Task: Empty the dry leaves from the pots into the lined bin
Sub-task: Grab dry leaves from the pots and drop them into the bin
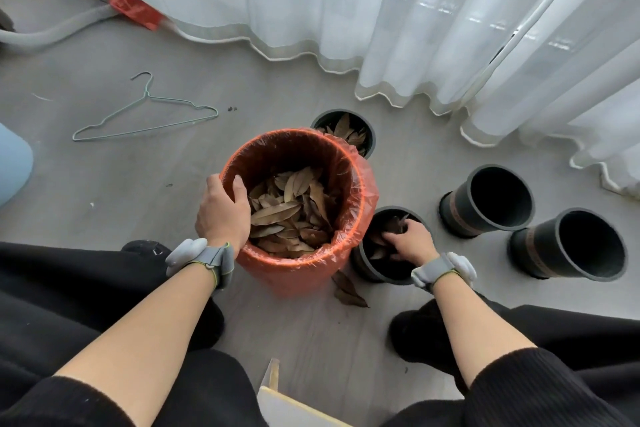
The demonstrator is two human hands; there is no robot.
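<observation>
Head view: bin (287, 274) w/ orange plastic liner stands mid-floor (104, 177), approx half full of dry brown leaves (287, 211). Left hand (223, 215) grips the bin's near-left rim, fingers curled over the edge into the liner. Right hand (412, 241) is down inside a dark pot (363, 262) that touches the bin's right side; fingers curled onto the leaves in it, can't tell if they actually hold any. 2nd pot (372, 135) sits just behind the bin on the curtain (381, 10) side, w/ leaves inside, partly hidden by the liner. 2 more dark pots, one (457, 211) near the first pot's right and one (523, 253) further right, w/ nothing visible inside. A couple of loose leaves (348, 291) lie on the floor at the bin's near-right foot. Green wire hanger (145, 114) lies flat, well apart to the far left. Grey bands on both wrists.
</observation>
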